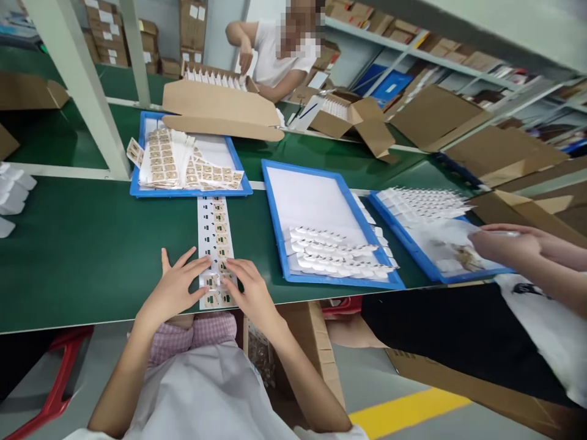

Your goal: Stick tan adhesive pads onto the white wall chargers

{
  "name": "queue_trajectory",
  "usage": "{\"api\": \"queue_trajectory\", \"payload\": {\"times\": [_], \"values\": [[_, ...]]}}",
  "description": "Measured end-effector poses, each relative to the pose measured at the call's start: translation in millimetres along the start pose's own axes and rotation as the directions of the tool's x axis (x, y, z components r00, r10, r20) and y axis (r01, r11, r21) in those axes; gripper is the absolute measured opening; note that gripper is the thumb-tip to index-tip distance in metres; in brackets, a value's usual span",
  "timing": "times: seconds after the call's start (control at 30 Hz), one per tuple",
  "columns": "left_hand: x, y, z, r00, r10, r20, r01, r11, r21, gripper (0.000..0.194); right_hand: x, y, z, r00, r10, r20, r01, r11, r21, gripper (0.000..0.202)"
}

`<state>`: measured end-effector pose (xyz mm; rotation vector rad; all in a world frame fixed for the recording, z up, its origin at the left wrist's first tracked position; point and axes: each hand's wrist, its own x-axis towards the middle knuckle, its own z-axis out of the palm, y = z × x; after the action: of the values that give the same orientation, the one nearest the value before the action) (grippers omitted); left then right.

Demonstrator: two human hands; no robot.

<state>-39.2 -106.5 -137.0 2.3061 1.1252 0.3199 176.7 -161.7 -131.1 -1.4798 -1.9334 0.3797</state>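
Note:
A long white strip [210, 229] printed with tan and dark labels lies on the green table, running from under a blue-rimmed tray [192, 194] to the table's front edge. My left hand [178, 282] rests at the strip's left side, fingers spread, fingertips on it. From the right, my right hand [250, 287] touches the strip with its fingers apart. Neither hand is closed round anything. Stacked tan label sheets [162, 159] fill the tray beyond the strip.
Right of my hands, a second blue-rimmed tray [275, 223] holds rows of white pieces [334, 253]. A co-worker's hands [504, 244] are over a third tray [413, 247]. Another person [287, 61] sits across, behind an open carton [220, 104]. White pieces [13, 189] lie far left.

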Motion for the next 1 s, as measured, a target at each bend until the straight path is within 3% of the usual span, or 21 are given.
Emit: {"api": "queue_trajectory", "payload": {"times": [0.17,0.43,0.6,0.87,1.0], "values": [[0,4,3.1,0.999,0.011,-0.038,-0.011,1.000,0.005,0.045,-6,4,20,0.998,0.029,0.052,-0.028,0.999,-0.023,0.033],[1,7,6.9,0.998,-0.002,-0.058,0.002,1.000,0.002,0.033,-4,0,16,0.998,0.054,0.039,-0.051,0.994,-0.095,0.018],[2,9,5.6,0.999,-0.011,-0.047,0.011,1.000,0.006,0.033,2,-4,13,0.998,0.038,0.047,-0.030,0.987,-0.157,0.020],[0,12,1.3,1.000,-0.009,0.010,0.009,1.000,-0.022,0.047,-2,-11,7,0.996,-0.078,0.046,0.087,0.966,-0.243,0.019],[-1,9,2.5,1.000,0.020,0.002,-0.020,1.000,-0.006,0.059,-8,-11,-2,0.980,-0.197,0.024,0.196,0.937,-0.288,0.018]]}}
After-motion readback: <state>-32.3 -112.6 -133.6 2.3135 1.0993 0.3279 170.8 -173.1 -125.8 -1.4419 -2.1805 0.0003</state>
